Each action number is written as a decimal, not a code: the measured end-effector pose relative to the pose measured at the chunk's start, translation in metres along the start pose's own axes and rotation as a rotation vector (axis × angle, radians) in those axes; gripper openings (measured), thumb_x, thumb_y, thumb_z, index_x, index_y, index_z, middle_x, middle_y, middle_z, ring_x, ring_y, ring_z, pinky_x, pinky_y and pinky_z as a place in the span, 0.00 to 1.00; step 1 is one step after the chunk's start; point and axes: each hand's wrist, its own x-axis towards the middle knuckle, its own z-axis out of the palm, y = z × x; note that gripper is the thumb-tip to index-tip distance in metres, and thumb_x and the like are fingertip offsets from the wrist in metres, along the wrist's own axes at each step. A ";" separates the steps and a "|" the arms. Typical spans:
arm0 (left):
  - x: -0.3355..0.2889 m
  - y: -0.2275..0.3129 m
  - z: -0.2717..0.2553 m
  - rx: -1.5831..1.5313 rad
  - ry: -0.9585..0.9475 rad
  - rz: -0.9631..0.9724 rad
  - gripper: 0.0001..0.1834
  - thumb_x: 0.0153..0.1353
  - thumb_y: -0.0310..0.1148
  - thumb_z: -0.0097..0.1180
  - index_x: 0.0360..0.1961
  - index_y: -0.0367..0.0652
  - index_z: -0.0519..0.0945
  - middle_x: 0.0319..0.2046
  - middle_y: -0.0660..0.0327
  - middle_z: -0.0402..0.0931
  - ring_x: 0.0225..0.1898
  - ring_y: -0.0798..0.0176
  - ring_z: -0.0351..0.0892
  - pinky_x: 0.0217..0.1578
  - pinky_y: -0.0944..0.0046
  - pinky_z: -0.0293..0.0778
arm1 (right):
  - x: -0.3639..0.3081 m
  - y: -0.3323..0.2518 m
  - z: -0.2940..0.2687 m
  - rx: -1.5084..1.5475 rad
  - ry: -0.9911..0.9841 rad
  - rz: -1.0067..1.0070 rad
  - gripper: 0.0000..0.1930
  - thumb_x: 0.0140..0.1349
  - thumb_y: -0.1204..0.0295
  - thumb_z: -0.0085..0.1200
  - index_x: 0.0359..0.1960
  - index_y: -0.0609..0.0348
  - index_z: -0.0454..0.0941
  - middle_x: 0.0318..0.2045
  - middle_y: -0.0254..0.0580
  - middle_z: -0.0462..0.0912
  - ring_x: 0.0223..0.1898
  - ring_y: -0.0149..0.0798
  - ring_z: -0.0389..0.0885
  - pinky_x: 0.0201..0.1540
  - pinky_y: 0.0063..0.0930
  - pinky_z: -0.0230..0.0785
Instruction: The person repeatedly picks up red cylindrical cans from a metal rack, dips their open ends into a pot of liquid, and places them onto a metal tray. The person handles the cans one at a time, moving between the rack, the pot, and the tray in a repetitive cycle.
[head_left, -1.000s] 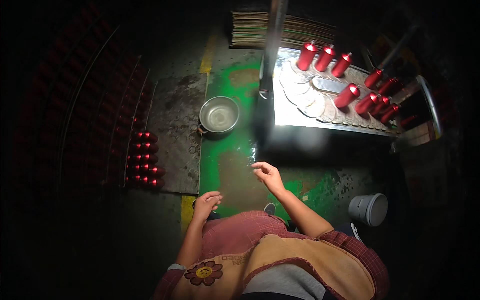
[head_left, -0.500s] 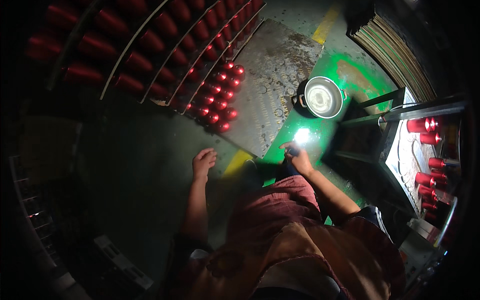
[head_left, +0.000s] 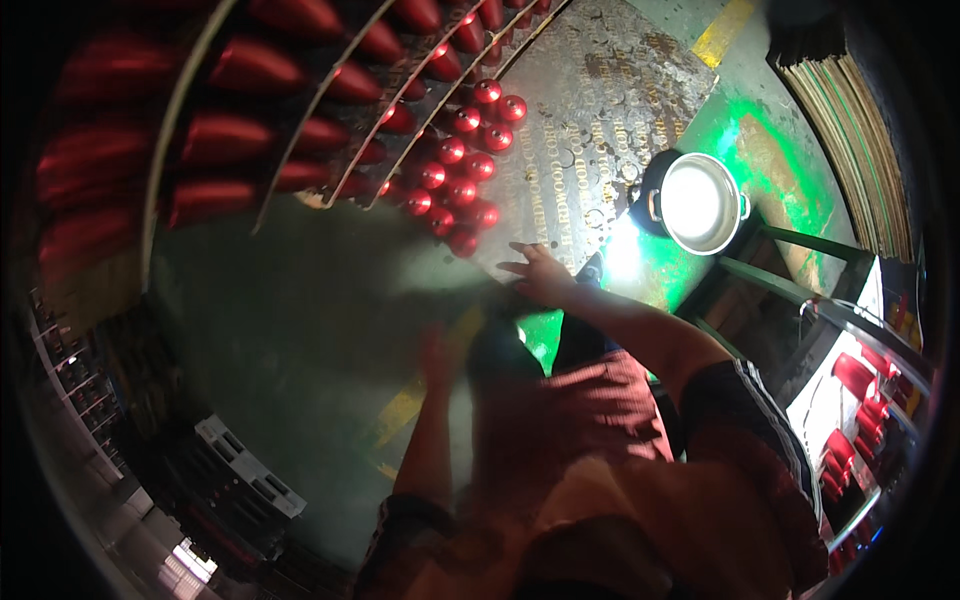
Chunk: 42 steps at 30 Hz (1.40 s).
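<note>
My right hand (head_left: 542,276) hangs over the edge of the grey board (head_left: 560,150), fingers stretched apart with nothing seen in them. My left hand (head_left: 437,352) is dark and smeared by motion above the floor, so its fingers cannot be made out. Ahead of my hands, a cluster of shiny red round-topped metal bodies (head_left: 462,190) stands on the board. Longer rows of similar red bodies (head_left: 250,70) lie between thin sheets at the upper left. Right of my right hand, a silver two-handled pot (head_left: 700,205) rests on the green-stained floor.
A dark metal frame table (head_left: 770,280) on the right bears more red pieces (head_left: 855,375). Stacked thin boards (head_left: 850,150) stand at the upper right. At the lower left are a pale slotted piece (head_left: 250,465) and dark shelving (head_left: 85,370). A bright light patch (head_left: 625,250) falls beside the pot.
My right hand has moved left and forward, its fingers spreading. My left hand has shifted right and slightly down, and blurs. The view has turned, bringing the red rows nearer.
</note>
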 end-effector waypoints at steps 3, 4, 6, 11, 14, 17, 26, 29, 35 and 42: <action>0.061 0.016 0.064 0.062 0.109 0.056 0.41 0.53 0.39 0.68 0.70 0.57 0.67 0.68 0.41 0.61 0.65 0.41 0.69 0.58 0.50 0.72 | 0.065 0.038 0.031 0.035 0.050 -0.055 0.31 0.54 0.64 0.61 0.64 0.30 0.73 0.73 0.45 0.53 0.68 0.61 0.58 0.66 0.47 0.66; 0.089 0.021 0.083 0.045 0.100 -0.007 0.41 0.52 0.38 0.69 0.69 0.57 0.68 0.68 0.39 0.61 0.66 0.38 0.65 0.61 0.47 0.67 | 0.088 0.050 0.046 0.026 0.092 -0.062 0.32 0.54 0.64 0.62 0.63 0.30 0.73 0.74 0.45 0.52 0.68 0.62 0.58 0.66 0.47 0.65; 0.153 0.025 0.122 0.001 0.107 -0.118 0.42 0.48 0.38 0.71 0.68 0.57 0.70 0.66 0.34 0.61 0.69 0.31 0.57 0.68 0.42 0.58 | 0.134 0.073 0.078 0.022 0.172 -0.046 0.33 0.50 0.67 0.64 0.61 0.30 0.76 0.74 0.50 0.50 0.70 0.62 0.56 0.66 0.49 0.63; 0.260 -0.003 0.177 0.031 0.249 0.085 0.40 0.45 0.32 0.70 0.63 0.67 0.75 0.70 0.35 0.54 0.66 0.32 0.62 0.64 0.42 0.60 | 0.227 0.118 0.148 0.095 0.441 -0.055 0.27 0.48 0.70 0.63 0.53 0.30 0.83 0.72 0.54 0.52 0.70 0.62 0.55 0.67 0.51 0.60; 0.278 -0.019 0.184 0.034 0.402 0.119 0.27 0.53 0.32 0.70 0.56 0.58 0.82 0.70 0.36 0.54 0.62 0.34 0.68 0.56 0.48 0.74 | 0.252 0.130 0.167 -0.064 0.515 -0.034 0.23 0.49 0.69 0.62 0.48 0.27 0.86 0.70 0.51 0.56 0.68 0.62 0.57 0.67 0.50 0.61; 0.283 -0.026 0.181 0.005 0.416 0.252 0.28 0.48 0.27 0.73 0.54 0.56 0.84 0.70 0.37 0.53 0.61 0.38 0.71 0.54 0.48 0.75 | 0.261 0.138 0.174 -0.125 0.572 -0.046 0.24 0.49 0.68 0.62 0.49 0.23 0.84 0.66 0.51 0.62 0.68 0.61 0.59 0.62 0.46 0.68; 0.284 -0.028 0.159 -0.072 0.183 0.172 0.23 0.50 0.32 0.71 0.50 0.54 0.85 0.65 0.44 0.60 0.56 0.40 0.71 0.53 0.48 0.74 | 0.242 0.192 0.133 0.348 0.484 -0.127 0.25 0.52 0.66 0.65 0.54 0.29 0.81 0.53 0.49 0.73 0.58 0.49 0.71 0.59 0.38 0.68; 0.271 -0.006 0.137 0.024 -0.004 0.205 0.24 0.53 0.34 0.69 0.54 0.53 0.84 0.66 0.48 0.63 0.58 0.44 0.70 0.59 0.51 0.69 | 0.169 0.212 0.085 0.847 0.140 0.235 0.28 0.60 0.67 0.62 0.64 0.31 0.73 0.41 0.42 0.79 0.44 0.42 0.78 0.52 0.36 0.72; 0.272 0.098 0.126 -0.527 -0.433 0.156 0.28 0.54 0.28 0.67 0.58 0.38 0.79 0.64 0.52 0.69 0.64 0.55 0.69 0.65 0.57 0.63 | -0.048 0.291 0.003 1.147 0.599 0.538 0.27 0.67 0.59 0.56 0.63 0.61 0.72 0.54 0.40 0.79 0.53 0.33 0.76 0.57 0.32 0.69; 0.295 0.273 0.287 -1.432 -0.994 -0.437 0.27 0.66 0.39 0.57 0.59 0.29 0.74 0.55 0.51 0.77 0.57 0.58 0.76 0.59 0.57 0.70 | -0.198 0.393 -0.053 1.126 0.782 0.565 0.18 0.65 0.61 0.55 0.50 0.59 0.76 0.47 0.43 0.81 0.45 0.38 0.81 0.48 0.31 0.75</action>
